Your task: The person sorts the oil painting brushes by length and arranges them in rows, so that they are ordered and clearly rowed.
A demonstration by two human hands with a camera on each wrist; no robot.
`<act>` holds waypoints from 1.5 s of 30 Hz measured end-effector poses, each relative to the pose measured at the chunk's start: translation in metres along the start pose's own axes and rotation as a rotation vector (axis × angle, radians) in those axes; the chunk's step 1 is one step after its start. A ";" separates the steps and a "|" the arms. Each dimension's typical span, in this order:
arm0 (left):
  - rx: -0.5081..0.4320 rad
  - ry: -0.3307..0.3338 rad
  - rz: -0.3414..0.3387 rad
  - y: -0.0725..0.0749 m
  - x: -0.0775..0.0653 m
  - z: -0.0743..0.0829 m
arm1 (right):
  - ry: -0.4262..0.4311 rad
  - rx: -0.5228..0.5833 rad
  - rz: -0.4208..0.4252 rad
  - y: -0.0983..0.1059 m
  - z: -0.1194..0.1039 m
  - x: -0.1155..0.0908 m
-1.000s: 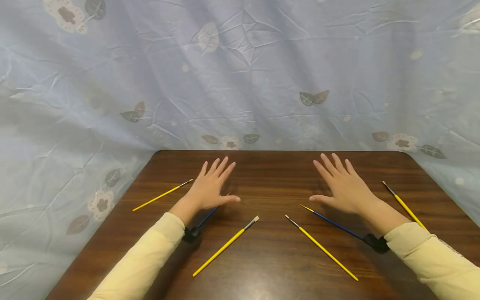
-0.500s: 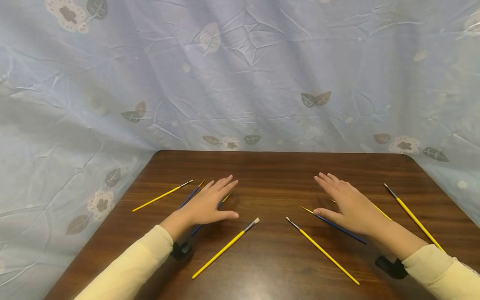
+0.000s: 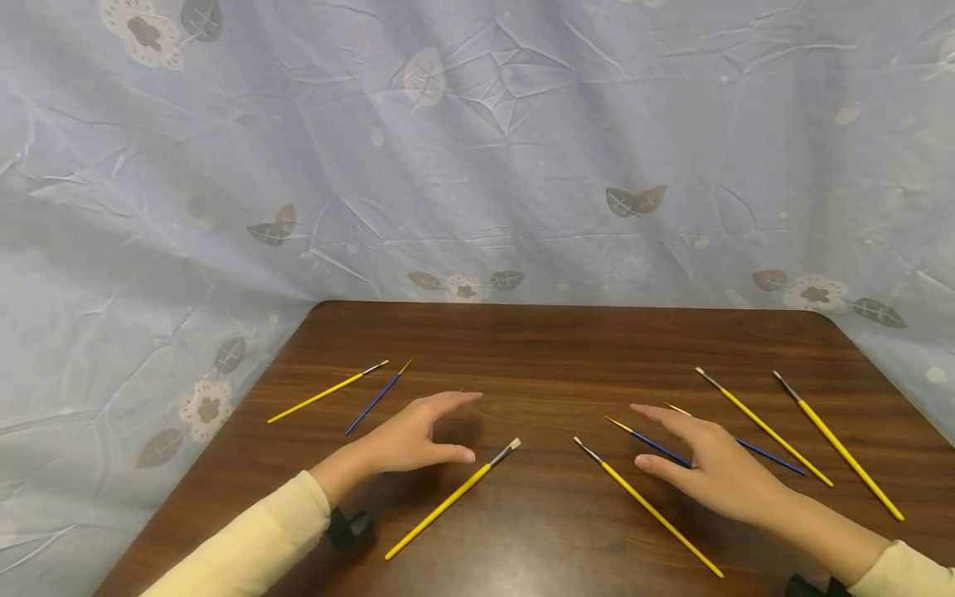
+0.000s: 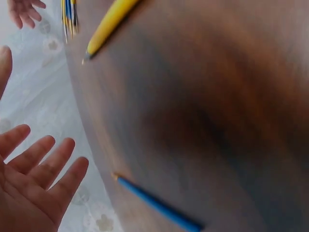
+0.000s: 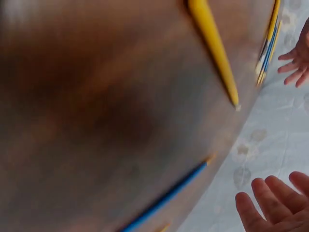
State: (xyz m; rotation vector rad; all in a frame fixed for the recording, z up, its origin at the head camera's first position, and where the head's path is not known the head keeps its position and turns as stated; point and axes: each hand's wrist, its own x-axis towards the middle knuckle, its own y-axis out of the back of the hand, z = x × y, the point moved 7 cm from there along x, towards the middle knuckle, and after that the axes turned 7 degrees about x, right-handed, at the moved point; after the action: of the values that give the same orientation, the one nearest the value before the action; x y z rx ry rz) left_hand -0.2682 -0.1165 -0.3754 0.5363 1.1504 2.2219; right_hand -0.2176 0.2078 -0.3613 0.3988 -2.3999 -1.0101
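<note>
In the head view, the empty left hand (image 3: 399, 437) and right hand (image 3: 719, 471), thumbs apart from outstretched fingers, hover over the bench (image 3: 537, 356), the right hiding the middle of a blue brush (image 3: 772, 457) lying there. The left wrist view crops one blurred yellow brush (image 4: 110, 27); the right wrist view, another yellow brush (image 5: 216, 50).

- head view: l hand (image 3: 403, 435) hides most of a blue brush (image 3: 385, 473), just scraps visible
- r hand (image 3: 719, 468) covers the rear end of a 2nd blue brush (image 3: 656, 447) & the middle of a 3rd blue brush (image 3: 772, 457)
- l sleeve (image 3: 249, 539), r sleeve (image 3: 906, 574) & dark wrist gear (image 3: 813, 588) cut off by pic edges
- l wrist view: tabletop (image 4: 203, 121) blurred; yellow brush (image 4: 110, 26) cut at top; far bunch of brushes (image 4: 70, 19) too sm. to count
</note>
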 end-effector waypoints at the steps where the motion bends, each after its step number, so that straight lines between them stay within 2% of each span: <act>1: -0.038 0.006 -0.001 -0.002 -0.001 0.000 | -0.018 0.028 0.001 -0.001 0.000 -0.002; 8: -0.248 0.065 -0.029 -0.020 -0.004 0.002 | -0.111 0.120 -0.008 -0.011 -0.006 -0.015; 16: -0.371 0.149 -0.024 -0.031 -0.011 0.005 | -0.252 0.287 -0.023 -0.021 0.000 -0.021; 22: -0.380 0.211 -0.008 -0.035 -0.017 0.003 | -0.274 0.341 -0.065 -0.026 0.006 -0.023; 29: -0.393 0.215 -0.022 -0.044 -0.017 0.001 | -0.300 0.379 -0.104 -0.031 0.013 -0.024; 39: -0.419 0.254 0.060 -0.046 -0.014 0.002 | -0.321 0.409 -0.141 -0.037 0.024 -0.026; 45: -0.381 0.275 0.116 -0.048 -0.017 -0.004 | -0.358 0.460 -0.137 -0.045 0.029 -0.027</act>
State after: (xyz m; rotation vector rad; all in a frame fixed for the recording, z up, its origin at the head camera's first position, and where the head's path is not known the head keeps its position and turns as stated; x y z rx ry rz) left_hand -0.2435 -0.1074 -0.4188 0.1453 0.8027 2.5926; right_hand -0.2078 0.2061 -0.4207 0.5902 -2.9705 -0.6102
